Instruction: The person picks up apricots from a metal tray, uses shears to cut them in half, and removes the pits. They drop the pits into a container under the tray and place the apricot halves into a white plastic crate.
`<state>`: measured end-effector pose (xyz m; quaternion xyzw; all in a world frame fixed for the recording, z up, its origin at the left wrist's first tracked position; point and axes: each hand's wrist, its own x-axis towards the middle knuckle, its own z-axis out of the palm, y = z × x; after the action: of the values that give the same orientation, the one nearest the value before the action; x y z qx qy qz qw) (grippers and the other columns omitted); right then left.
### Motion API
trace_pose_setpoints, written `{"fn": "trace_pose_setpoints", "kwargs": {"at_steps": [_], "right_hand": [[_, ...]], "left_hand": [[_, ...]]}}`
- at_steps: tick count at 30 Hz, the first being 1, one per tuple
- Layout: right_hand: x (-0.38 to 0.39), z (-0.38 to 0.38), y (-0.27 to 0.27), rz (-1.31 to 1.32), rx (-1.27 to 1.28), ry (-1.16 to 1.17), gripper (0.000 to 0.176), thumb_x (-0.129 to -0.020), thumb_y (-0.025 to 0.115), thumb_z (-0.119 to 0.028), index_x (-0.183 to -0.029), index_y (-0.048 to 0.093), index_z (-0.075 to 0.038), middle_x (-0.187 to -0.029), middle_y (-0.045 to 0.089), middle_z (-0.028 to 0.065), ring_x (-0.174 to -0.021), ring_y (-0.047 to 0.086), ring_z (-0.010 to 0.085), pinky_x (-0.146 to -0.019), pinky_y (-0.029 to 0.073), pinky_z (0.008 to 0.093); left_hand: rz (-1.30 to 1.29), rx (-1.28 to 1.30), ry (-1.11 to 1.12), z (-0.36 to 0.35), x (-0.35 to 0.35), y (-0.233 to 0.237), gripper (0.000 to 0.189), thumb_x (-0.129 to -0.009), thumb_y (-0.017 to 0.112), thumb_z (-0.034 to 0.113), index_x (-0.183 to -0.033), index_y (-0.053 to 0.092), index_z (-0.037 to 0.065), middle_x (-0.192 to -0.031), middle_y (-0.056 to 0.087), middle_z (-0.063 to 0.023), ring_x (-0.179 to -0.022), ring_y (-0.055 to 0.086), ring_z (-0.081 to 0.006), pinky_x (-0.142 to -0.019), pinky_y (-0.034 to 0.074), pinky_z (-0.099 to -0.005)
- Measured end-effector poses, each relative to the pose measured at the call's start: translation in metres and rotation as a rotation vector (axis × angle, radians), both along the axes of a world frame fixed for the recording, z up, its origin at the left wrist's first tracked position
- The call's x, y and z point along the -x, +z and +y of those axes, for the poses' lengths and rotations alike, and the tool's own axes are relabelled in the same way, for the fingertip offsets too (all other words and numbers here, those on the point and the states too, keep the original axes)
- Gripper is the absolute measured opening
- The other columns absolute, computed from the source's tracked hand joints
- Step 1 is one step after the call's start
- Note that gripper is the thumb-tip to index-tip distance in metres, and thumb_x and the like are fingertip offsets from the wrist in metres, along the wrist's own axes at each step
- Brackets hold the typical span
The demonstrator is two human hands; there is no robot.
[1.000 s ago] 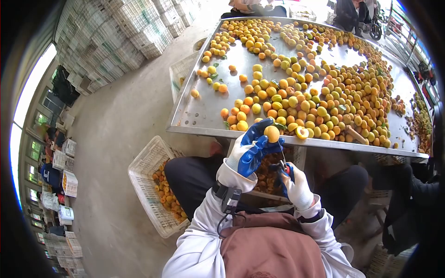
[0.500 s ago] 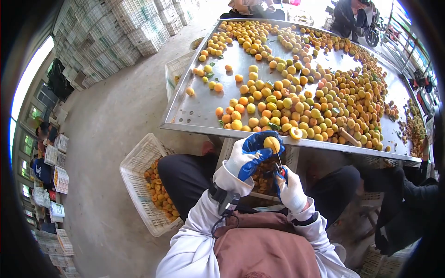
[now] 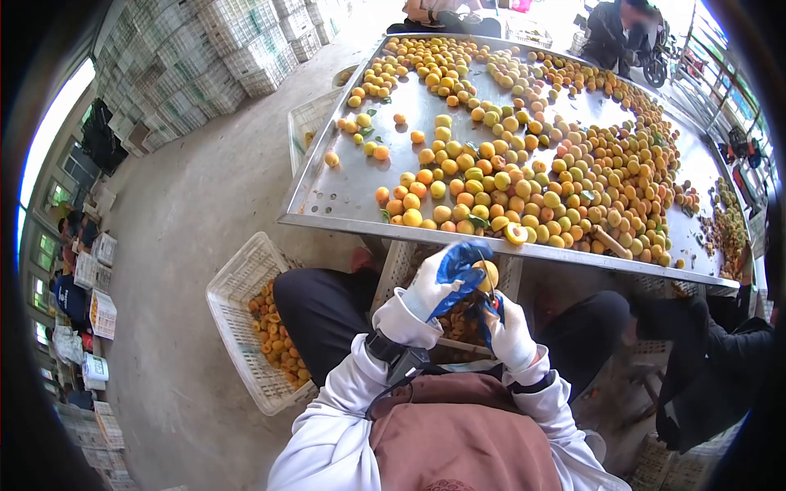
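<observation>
My left hand (image 3: 449,280), in a white glove with a blue coated palm, has its fingers closed around a yellow apricot (image 3: 489,276) in front of the table's near edge. My right hand (image 3: 512,334), gloved the same way, grips a small knife (image 3: 496,303) by its red and dark handle. The thin blade reaches up to the apricot and overlaps it in this view. Just beyond, a cut apricot half (image 3: 516,233) lies with its flesh up at the rim of the metal table (image 3: 327,219), beside many whole apricots (image 3: 565,217).
A white crate (image 3: 246,327) with apricot pieces stands on the floor at my left. Another crate (image 3: 395,274) sits between my knees, under my hands. A wooden stick (image 3: 612,243) lies near the table edge. People sit at the far side, and stacked crates (image 3: 180,65) line the back left.
The apricot has turned in my left hand and come slightly lower, nearer my right hand. The blade now lies up against the fruit. The whole view has shifted slightly.
</observation>
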<state>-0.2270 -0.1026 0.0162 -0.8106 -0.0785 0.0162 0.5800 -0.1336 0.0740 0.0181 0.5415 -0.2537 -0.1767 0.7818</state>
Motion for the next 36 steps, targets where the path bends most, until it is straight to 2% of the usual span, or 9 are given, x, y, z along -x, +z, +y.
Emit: {"fn": "trace_pose_setpoints", "kwargs": {"at_steps": [4, 7, 10, 13, 21, 22, 26, 31, 36], "right_hand": [[-0.001, 0.004, -0.014, -0.137, -0.007, -0.026, 0.024, -0.096, 0.045, 0.002, -0.114, 0.062, 0.002, -0.09, 0.067, 0.0122, -0.083, 0.062, 0.0159, -0.078, 0.05, 0.0309], [-0.003, 0.005, -0.014, -0.241, -0.02, -0.068, 0.02, -0.089, 0.053, 0.007, -0.105, 0.063, 0.001, -0.087, 0.069, 0.0199, -0.08, 0.069, 0.0368, -0.07, 0.053, 0.0378], [0.001, 0.004, -0.005, -0.179, -0.096, -0.042, 0.023, -0.091, 0.05, 0.006, -0.109, 0.063, 0.001, -0.087, 0.069, 0.0173, -0.078, 0.069, 0.0324, -0.07, 0.053, 0.0361], [0.003, 0.003, 0.001, -0.098, -0.136, -0.007, 0.024, -0.093, 0.049, 0.003, -0.112, 0.063, 0.001, -0.087, 0.069, 0.0139, -0.076, 0.068, 0.0256, -0.07, 0.052, 0.0337], [-0.004, 0.01, -0.003, -0.182, -0.135, -0.021, 0.021, -0.093, 0.051, 0.004, -0.108, 0.065, 0.002, -0.086, 0.07, 0.0134, -0.076, 0.069, 0.0261, -0.07, 0.053, 0.0338], [-0.004, 0.008, -0.01, -0.169, -0.113, -0.022, 0.021, -0.092, 0.051, 0.005, -0.107, 0.065, 0.002, -0.087, 0.07, 0.015, -0.079, 0.071, 0.0294, -0.072, 0.054, 0.0349], [-0.003, 0.006, -0.005, -0.154, -0.099, 0.004, 0.023, -0.092, 0.05, 0.005, -0.108, 0.065, 0.002, -0.089, 0.07, 0.0155, -0.082, 0.071, 0.0286, -0.075, 0.053, 0.034], [-0.005, 0.005, 0.0, -0.017, -0.141, 0.075, 0.024, -0.092, 0.053, 0.002, -0.112, 0.066, 0.0, -0.087, 0.07, 0.0123, -0.082, 0.068, 0.0216, -0.076, 0.052, 0.0328], [-0.003, 0.018, -0.023, -0.108, -0.065, -0.038, 0.024, -0.091, 0.054, 0.004, -0.111, 0.066, 0.002, -0.092, 0.071, 0.015, -0.086, 0.067, 0.0216, -0.079, 0.051, 0.0337]], "left_hand": [[0.257, -0.128, -0.021, -0.005, 0.016, 0.004, 0.039, -0.096, 0.068, 0.029, -0.119, 0.064, -0.003, -0.107, 0.068, -0.0078, -0.097, 0.064, -0.0145, -0.089, 0.051, -0.0284], [0.119, -0.123, 0.052, -0.01, 0.018, 0.015, 0.036, -0.091, 0.074, 0.025, -0.113, 0.066, -0.003, -0.102, 0.07, -0.009, -0.094, 0.065, -0.0137, -0.088, 0.053, -0.0286], [-0.626, -0.432, 0.335, -0.008, 0.011, 0.031, 0.044, -0.074, 0.086, 0.013, -0.111, 0.067, -0.002, -0.102, 0.07, -0.0167, -0.098, 0.069, -0.0262, -0.09, 0.054, -0.0363], [-0.878, -0.461, 0.351, -0.004, -0.002, 0.042, 0.045, -0.073, 0.086, 0.012, -0.111, 0.067, -0.001, -0.104, 0.07, -0.0187, -0.1, 0.068, -0.0325, -0.09, 0.054, -0.0381], [0.14, -0.001, -0.09, -0.004, 0.017, 0.018, 0.036, -0.095, 0.069, 0.03, -0.113, 0.065, 0.0, -0.104, 0.068, -0.0072, -0.095, 0.063, -0.0123, -0.085, 0.052, -0.0282], [0.041, -0.056, -0.044, -0.005, 0.02, 0.019, 0.034, -0.101, 0.058, 0.03, -0.111, 0.064, -0.002, -0.103, 0.067, -0.0089, -0.095, 0.063, -0.0131, -0.085, 0.051, -0.0279], [0.068, -0.079, 0.017, -0.004, 0.019, 0.015, 0.031, -0.097, 0.066, 0.025, -0.111, 0.064, -0.002, -0.103, 0.069, -0.0099, -0.094, 0.065, -0.0157, -0.086, 0.052, -0.0307], [-0.761, -0.605, 0.168, 0.022, 0.002, 0.04, 0.042, -0.082, 0.079, 0.015, -0.118, 0.062, 0.0, -0.107, 0.067, -0.0176, -0.101, 0.066, -0.0331, -0.09, 0.053, -0.038], [-0.102, -0.232, -0.033, 0.022, 0.008, 0.011, 0.05, -0.083, 0.078, 0.004, -0.128, 0.057, 0.0, -0.112, 0.067, -0.0095, -0.104, 0.063, -0.0157, -0.095, 0.053, -0.0323]]}}
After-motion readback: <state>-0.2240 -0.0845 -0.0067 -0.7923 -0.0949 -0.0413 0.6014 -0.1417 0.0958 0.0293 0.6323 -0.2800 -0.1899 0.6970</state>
